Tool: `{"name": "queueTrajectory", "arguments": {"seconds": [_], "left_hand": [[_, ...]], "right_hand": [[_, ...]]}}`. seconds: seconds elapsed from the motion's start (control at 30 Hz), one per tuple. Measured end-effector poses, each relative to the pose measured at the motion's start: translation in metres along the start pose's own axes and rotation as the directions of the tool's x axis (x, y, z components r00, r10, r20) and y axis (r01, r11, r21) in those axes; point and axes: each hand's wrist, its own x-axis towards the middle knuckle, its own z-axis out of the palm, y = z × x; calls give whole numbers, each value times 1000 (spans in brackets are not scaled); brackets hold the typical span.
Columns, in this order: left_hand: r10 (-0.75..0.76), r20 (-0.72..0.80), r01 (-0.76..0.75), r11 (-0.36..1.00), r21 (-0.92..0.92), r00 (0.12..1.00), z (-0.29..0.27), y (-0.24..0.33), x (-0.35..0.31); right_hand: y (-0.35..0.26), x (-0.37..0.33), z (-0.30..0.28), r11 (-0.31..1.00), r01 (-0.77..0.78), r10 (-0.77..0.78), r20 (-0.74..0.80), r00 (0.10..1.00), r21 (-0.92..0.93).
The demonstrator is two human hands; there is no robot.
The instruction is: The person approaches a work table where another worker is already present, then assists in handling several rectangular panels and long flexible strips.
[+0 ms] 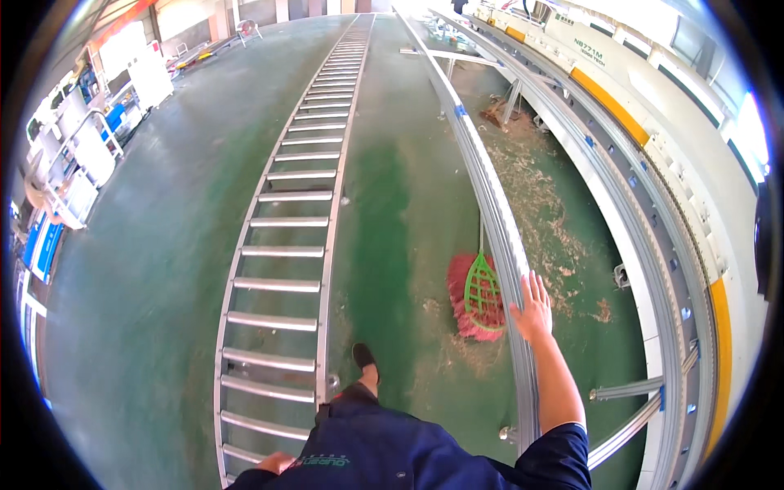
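Note:
My right hand (534, 309) lies flat, fingers spread, on top of a long grey metal rail (490, 196) that runs away from me. Just left of that hand a broom with a red bristle head and green plastic frame (478, 296) leans against the rail, its thin green handle rising along it. My left hand (275, 462) shows only partly at the lower edge beside my dark blue work clothes; whether it holds anything is hidden. My foot in a dark shoe (363, 358) is on the green floor.
A long roller conveyor track (286, 245) runs along the green floor on my left. Sawdust (535, 204) is strewn right of the rail. A large white and yellow machine (653, 131) stretches along the right. Racks and equipment (73, 155) stand at far left.

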Motion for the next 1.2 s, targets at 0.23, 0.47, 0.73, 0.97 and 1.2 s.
{"name": "queueTrajectory", "arguments": {"seconds": [0.23, 0.47, 0.73, 0.97, 1.2], "left_hand": [[375, -393, -422, 906, -36, 839, -398, 436, 98], [673, -483, -822, 522, -228, 561, -668, 714, 154], [583, -15, -389, 561, 731, 812, -731, 614, 346], [1, -49, 5, 993, 122, 999, -767, 590, 376], [636, -519, -684, 718, 128, 571, -1021, 811, 471]], "right_hand": [[-13, 197, 11, 982, -181, 184, 43, 982, -58], [-42, 472, 52, 996, -75, 79, -80, 994, 55], [-77, 851, 108, 995, 70, -63, -100, 993, 66], [-90, 1137, 134, 997, 77, -76, -62, 995, 20], [-88, 1356, 153, 1000, 6, -6, 11, 1000, 7]]}}
